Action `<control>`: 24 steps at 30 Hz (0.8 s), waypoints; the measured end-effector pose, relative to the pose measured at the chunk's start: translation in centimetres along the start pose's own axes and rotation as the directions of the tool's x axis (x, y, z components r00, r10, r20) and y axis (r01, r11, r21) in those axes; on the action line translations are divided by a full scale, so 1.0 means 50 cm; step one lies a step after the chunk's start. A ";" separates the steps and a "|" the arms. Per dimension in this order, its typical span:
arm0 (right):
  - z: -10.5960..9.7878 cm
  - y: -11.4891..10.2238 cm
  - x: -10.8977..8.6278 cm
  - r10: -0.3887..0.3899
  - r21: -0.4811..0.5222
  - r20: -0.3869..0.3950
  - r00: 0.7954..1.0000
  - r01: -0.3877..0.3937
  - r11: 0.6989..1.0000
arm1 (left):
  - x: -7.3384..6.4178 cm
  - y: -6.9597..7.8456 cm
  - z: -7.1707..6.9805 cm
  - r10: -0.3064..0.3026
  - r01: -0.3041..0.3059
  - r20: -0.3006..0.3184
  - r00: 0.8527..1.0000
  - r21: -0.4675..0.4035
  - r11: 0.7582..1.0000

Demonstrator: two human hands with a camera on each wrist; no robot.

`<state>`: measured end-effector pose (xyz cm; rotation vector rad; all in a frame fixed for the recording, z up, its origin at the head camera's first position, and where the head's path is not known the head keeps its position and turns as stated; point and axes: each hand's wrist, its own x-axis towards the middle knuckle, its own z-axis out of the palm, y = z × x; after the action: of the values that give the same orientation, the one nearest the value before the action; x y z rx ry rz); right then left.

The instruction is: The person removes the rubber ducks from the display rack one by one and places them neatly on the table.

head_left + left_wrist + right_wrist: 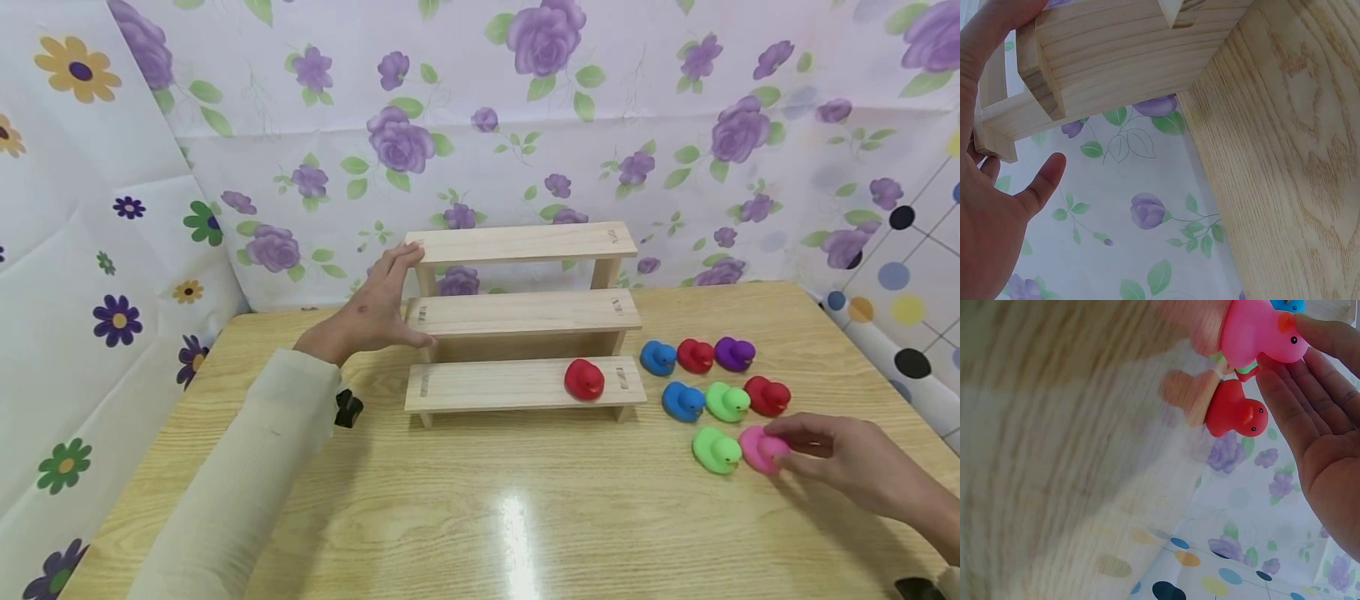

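A three-tier wooden shelf (517, 312) stands on the table. My left hand (367, 312) holds its left side, fingertips on the end of the top tier and thumb at the middle tier. The left wrist view shows the shelf's underside (1122, 56) beside that hand. Low over the table on the right, my right hand (862, 462) pinches a pink rubber duck (761, 450) between thumb and fingers. In the right wrist view the thumb lies at the duck's beak (1286, 322). A red duck (584, 380) sits on the bottom tier, toward its right end.
Right of the shelf, more ducks stand in rough rows: blue ducks (683, 402), green ducks (716, 450), red ducks (767, 396) and a purple duck (734, 354). Flowered cloth (480, 150) hangs behind the wooden table (450, 517) and along its sides.
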<state>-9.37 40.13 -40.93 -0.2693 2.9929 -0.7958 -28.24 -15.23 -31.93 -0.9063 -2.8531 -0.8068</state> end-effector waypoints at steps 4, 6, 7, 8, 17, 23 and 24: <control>-0.001 -0.001 0.000 -0.005 -0.010 0.002 1.000 0.005 1.000 | 0.000 -0.001 0.000 -0.002 0.002 0.005 1.000 -0.001 1.000; -0.002 -0.001 0.000 -0.004 -0.019 0.005 1.000 0.004 1.000 | 0.000 -0.001 0.000 -0.006 0.006 0.009 1.000 -0.009 1.000; -0.003 -0.002 0.000 -0.004 -0.025 0.006 1.000 0.004 1.000 | 0.000 -0.001 0.000 -0.008 0.008 0.010 1.000 -0.014 1.000; -0.005 -0.002 0.000 -0.002 -0.031 0.006 1.000 0.003 1.000 | 0.000 0.000 0.000 -0.009 0.010 0.011 1.000 -0.018 1.000; -0.032 -0.026 0.022 -0.082 0.066 -0.069 0.994 0.086 0.994 | -0.002 0.002 -0.004 -0.007 0.007 0.003 1.000 -0.008 1.000; -0.034 -0.080 0.064 -0.206 0.106 -0.088 0.974 0.215 0.971 | -0.002 0.002 -0.002 -0.015 0.015 0.008 1.000 -0.005 1.000; -0.033 -0.090 0.071 -0.225 0.114 -0.085 0.971 0.233 0.966 | -0.002 0.002 -0.001 -0.014 0.014 0.007 1.000 -0.002 1.000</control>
<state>-12.29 36.49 -37.23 -0.6037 2.9984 -1.0263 -28.12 -15.22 -31.84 -0.8926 -2.8686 -0.8092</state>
